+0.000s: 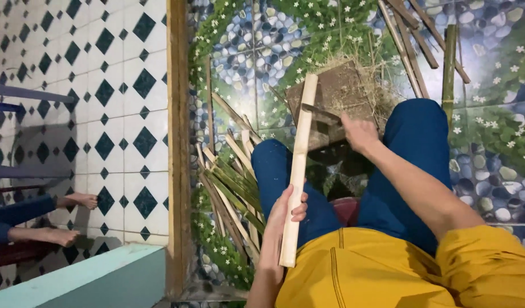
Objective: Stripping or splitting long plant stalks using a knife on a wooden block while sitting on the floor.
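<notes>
My left hand (284,219) grips a long pale bamboo slat (298,165) near its lower end; the slat stands upright with its top resting on a wooden chopping block (336,94). My right hand (358,132) holds the handle of a dark blade (319,110) whose edge meets the slat near the top, over the block. My knees in blue trousers sit on both sides of the block. Dry fibres and shavings lie on the block.
A pile of split bamboo strips (231,182) lies on the floor to my left. More sticks (413,40) and a green bamboo piece (449,63) lie beyond the block. A wooden door frame (177,142) stands at left. Another person's bare feet (74,217) show at far left.
</notes>
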